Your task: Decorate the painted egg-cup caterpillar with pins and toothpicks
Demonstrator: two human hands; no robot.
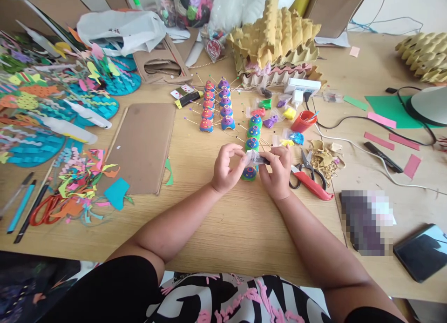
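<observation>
A small clear plastic packet (252,158) with something dark in it is pinched between both hands. My left hand (227,168) grips its left end with thumb and finger. On its dark right end are the closed fingers of my right hand (277,171). Below and beyond the packet stands a row of green and blue egg-carton pieces (254,131) with thin sticks poking out. Two more rows stand to the left of it, one red and blue (206,113), one purple and blue (226,111).
Black scissors (307,167) and a red cutter (314,185) lie right of my right hand. Behind are clay packets (270,120), a red cup (303,121), a white power strip (302,85) and egg trays (275,39). Cardboard (141,146) and paper scraps (84,183) lie left.
</observation>
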